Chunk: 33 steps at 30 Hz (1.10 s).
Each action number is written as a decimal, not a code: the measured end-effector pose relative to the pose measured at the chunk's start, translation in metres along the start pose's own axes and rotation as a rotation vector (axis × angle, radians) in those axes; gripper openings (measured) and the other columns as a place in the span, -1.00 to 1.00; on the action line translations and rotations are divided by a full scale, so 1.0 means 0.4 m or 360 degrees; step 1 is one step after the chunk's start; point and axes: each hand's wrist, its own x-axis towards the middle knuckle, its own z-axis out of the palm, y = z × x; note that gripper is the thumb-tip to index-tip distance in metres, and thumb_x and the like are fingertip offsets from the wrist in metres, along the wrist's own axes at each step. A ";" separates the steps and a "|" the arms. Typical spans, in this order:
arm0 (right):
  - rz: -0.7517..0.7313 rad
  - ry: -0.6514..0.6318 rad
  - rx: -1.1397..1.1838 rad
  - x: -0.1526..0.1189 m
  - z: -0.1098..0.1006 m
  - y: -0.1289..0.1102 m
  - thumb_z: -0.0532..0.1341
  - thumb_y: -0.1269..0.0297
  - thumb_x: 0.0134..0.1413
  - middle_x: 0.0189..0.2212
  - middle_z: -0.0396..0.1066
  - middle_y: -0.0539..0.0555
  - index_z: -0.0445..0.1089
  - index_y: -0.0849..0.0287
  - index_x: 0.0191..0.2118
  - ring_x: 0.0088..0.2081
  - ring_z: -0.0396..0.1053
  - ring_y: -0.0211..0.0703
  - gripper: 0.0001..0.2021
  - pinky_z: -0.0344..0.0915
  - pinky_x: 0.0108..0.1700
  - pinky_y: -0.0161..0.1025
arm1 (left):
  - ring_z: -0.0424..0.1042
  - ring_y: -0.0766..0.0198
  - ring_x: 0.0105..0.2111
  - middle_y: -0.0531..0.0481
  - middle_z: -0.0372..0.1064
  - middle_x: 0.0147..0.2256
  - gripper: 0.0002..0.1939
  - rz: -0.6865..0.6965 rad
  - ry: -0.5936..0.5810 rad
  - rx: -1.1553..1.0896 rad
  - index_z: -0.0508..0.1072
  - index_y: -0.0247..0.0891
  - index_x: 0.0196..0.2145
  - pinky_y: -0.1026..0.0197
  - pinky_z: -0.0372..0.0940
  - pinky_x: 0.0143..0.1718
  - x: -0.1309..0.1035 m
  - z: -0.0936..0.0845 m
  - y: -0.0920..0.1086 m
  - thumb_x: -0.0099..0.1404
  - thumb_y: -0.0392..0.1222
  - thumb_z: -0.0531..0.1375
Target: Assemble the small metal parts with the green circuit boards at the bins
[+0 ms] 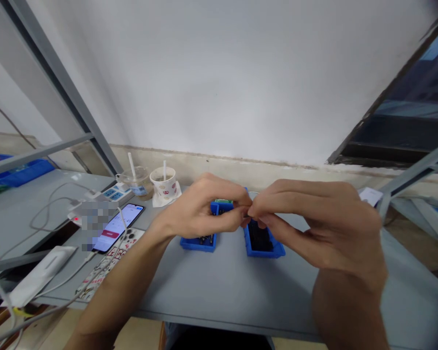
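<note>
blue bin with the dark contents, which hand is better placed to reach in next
Probably the right hand: in this view it overlaps that blue bin, while the left hand lies mostly across the other bin. Their fingertips meet, so they'd likely need to part first.

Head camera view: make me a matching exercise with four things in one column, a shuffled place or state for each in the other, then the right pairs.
Things:
1. Phone
2. White patterned cup
3. Blue bin nearer the right hand
4. Left hand

Places or states:
A. Holds dark contents
B. Fingers up against the other hand's
C. Screen lit
D. Just right of the clear plastic cup

Pairs: 1-C; 2-D; 3-A; 4-B
</note>
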 end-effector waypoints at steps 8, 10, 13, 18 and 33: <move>-0.0037 0.0130 0.0068 0.007 0.021 0.010 0.22 0.54 0.22 -0.37 0.55 -0.03 0.50 0.09 -0.17 -0.38 0.48 -0.29 -0.80 0.41 -0.34 -0.35 | 0.44 0.36 -0.45 0.01 0.51 -0.45 -0.82 0.0002 0.0048 0.0032 0.49 -0.26 -0.38 0.32 0.34 -0.37 -0.006 -0.009 0.003 0.36 -0.33 0.13; -0.0030 0.0148 0.0072 0.008 0.024 0.011 0.23 0.54 0.22 -0.37 0.55 -0.03 0.51 0.10 -0.18 -0.38 0.49 -0.29 -0.80 0.42 -0.34 -0.35 | 0.44 0.37 -0.46 0.02 0.51 -0.46 -0.82 -0.0001 0.0062 0.0038 0.49 -0.26 -0.38 0.33 0.33 -0.38 -0.007 -0.010 0.004 0.35 -0.35 0.14; -0.0014 0.0166 0.0090 0.009 0.025 0.013 0.23 0.53 0.22 -0.37 0.56 -0.02 0.52 0.10 -0.19 -0.38 0.49 -0.29 -0.81 0.42 -0.34 -0.35 | 0.44 0.37 -0.45 0.02 0.50 -0.45 -0.83 -0.0009 0.0062 0.0068 0.50 -0.27 -0.38 0.32 0.33 -0.38 -0.006 -0.011 0.008 0.34 -0.36 0.14; -0.0030 0.0175 0.0095 0.007 0.023 0.016 0.24 0.51 0.22 -0.37 0.56 -0.02 0.53 0.09 -0.18 -0.39 0.49 -0.28 -0.82 0.43 -0.35 -0.34 | 0.42 0.39 -0.47 0.03 0.49 -0.46 -0.82 -0.0008 0.0059 0.0102 0.50 -0.27 -0.40 0.34 0.32 -0.39 -0.003 -0.011 0.010 0.35 -0.35 0.14; -0.0030 0.0211 0.0143 0.008 0.027 0.011 0.25 0.53 0.18 -0.39 0.55 -0.01 0.54 0.10 -0.19 -0.40 0.48 -0.27 -0.80 0.41 -0.37 -0.33 | 0.43 0.38 -0.48 0.02 0.50 -0.47 -0.82 0.0004 0.0049 0.0074 0.51 -0.26 -0.40 0.34 0.34 -0.39 0.000 -0.013 0.012 0.34 -0.33 0.15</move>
